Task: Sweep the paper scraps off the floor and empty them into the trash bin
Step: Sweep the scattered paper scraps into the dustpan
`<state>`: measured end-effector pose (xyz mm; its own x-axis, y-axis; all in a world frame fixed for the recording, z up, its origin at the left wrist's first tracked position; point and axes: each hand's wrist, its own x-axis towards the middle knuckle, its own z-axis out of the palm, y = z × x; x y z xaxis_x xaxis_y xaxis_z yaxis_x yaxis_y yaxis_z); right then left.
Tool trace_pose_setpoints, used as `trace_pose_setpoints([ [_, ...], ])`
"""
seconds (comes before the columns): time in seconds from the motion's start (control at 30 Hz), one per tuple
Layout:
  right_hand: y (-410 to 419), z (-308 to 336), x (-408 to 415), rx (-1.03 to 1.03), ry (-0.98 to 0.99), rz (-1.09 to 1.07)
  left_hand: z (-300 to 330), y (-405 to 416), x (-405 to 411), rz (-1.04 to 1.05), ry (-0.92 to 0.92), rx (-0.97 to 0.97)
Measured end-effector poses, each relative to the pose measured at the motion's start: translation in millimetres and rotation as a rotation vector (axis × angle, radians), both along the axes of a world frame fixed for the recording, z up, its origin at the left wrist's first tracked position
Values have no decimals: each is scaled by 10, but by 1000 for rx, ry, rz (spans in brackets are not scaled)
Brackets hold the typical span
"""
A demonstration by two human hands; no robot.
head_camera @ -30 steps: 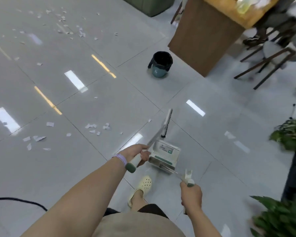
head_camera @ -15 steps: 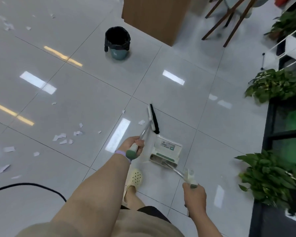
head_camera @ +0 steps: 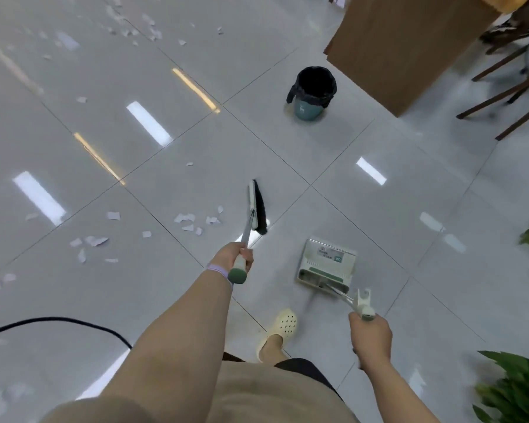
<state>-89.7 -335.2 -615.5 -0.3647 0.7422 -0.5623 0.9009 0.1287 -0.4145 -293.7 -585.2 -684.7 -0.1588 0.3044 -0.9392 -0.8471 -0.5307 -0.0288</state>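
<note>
My left hand [head_camera: 233, 255] grips the handle of a broom [head_camera: 258, 207] whose black bristles rest on the grey tiles just right of a cluster of white paper scraps [head_camera: 196, 221]. My right hand [head_camera: 369, 334] holds the long handle of a white and green dustpan [head_camera: 327, 260], which sits on the floor to the right of the broom head. More paper scraps [head_camera: 89, 242] lie further left, and another patch of scraps [head_camera: 129, 22] lies at the far top left. A teal trash bin [head_camera: 312, 93] with a black liner stands ahead.
A wooden counter [head_camera: 406, 47] stands behind the bin, with dark chair legs [head_camera: 501, 93] to its right. Potted plants [head_camera: 519, 389] line the right edge. A black cable [head_camera: 58, 322] curves across the floor at the left. My foot in a cream clog [head_camera: 280, 329] is below the dustpan.
The view swung back toward the left. The broom head moved away from the dustpan, out to the left beside the scraps. The dustpan stayed on the floor.
</note>
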Motion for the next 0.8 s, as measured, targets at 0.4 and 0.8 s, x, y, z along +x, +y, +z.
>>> trace_pose_setpoints([
  [0.4,-1975,6,-1125,-58,93,274,17,-2630,190,137,56,-331],
  [0.8,-2810,73,-1525,-194,121,327,15,-4559,718,210,21,-749],
])
